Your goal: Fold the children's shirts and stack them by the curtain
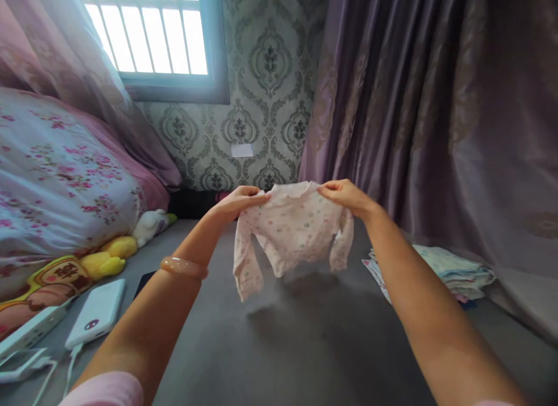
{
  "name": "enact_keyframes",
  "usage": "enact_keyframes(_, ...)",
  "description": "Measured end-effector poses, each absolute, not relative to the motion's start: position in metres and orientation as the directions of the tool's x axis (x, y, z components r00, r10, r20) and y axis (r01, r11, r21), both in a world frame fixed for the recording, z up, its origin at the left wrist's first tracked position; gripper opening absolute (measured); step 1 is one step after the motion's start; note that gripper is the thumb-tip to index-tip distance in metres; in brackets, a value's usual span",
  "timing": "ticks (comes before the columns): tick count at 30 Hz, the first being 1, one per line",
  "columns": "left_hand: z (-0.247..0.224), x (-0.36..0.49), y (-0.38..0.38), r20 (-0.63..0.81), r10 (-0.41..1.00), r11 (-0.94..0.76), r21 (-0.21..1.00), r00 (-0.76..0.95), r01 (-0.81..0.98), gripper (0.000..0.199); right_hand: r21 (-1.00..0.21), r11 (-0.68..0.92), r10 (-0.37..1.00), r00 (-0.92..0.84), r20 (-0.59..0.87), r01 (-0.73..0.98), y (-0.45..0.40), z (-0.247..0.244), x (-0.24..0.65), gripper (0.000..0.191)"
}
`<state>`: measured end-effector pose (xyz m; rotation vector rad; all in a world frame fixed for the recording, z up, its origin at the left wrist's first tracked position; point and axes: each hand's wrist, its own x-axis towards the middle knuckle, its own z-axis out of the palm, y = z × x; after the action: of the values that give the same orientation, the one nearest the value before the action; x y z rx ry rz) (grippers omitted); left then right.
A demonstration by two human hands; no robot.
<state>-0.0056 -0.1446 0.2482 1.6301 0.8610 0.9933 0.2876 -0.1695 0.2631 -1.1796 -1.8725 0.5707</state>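
A small pale pink long-sleeved baby top [296, 225] with a tiny print hangs in the air over the grey bed surface [305, 342]. My left hand [244, 199] pinches it at the left shoulder, fingers closed on the cloth. At the opposite shoulder, my right hand [342, 195] grips the fabric between thumb and fingers. Both sleeves dangle, the left one lower than the right. The neckline is stretched between my two hands. A bangle circles my left forearm.
Folded clothes [453, 272] lie in a pile at the right, partly behind my right forearm. On the left are a white power bank [98, 313] with a cable, a power strip [32, 333], plush toys [107, 257] and floral bedding [65, 173]. Purple curtains [392, 103] hang at the right.
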Motion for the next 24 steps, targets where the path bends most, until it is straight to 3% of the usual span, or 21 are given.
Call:
enact_keyframes(7, 0.241, -0.002, -0.139, 0.206, 0.932, -0.231, 0.972, 0.299, 0.051, 0.039, -0.755, 0.375, 0.925, -0.161, 0.345, 0.538, -0.165, 0.251, 0.287, 0.029)
enact_keyframes(11, 0.239, -0.002, -0.137, 0.171, 0.952, -0.188, 0.981, 0.254, 0.047, 0.04, -0.784, 0.388, 0.91, -0.068, 0.408, 0.484, -0.161, 0.245, 0.282, 0.024)
enact_keyframes(19, 0.233, -0.003, -0.138, 0.204, 0.948, -0.2, 0.979, 0.246, -0.043, 0.035, -0.82, 0.413, 0.906, -0.27, 0.326, 0.396, -0.17, 0.243, 0.275, 0.037)
enact_keyframes(24, 0.229, -0.007, -0.138, 0.222, 0.931, -0.198, 0.974, 0.29, -0.111, 0.037, -0.938, 0.323, 0.938, -0.171, 0.301, 0.121, -0.167, 0.234, 0.274, 0.042)
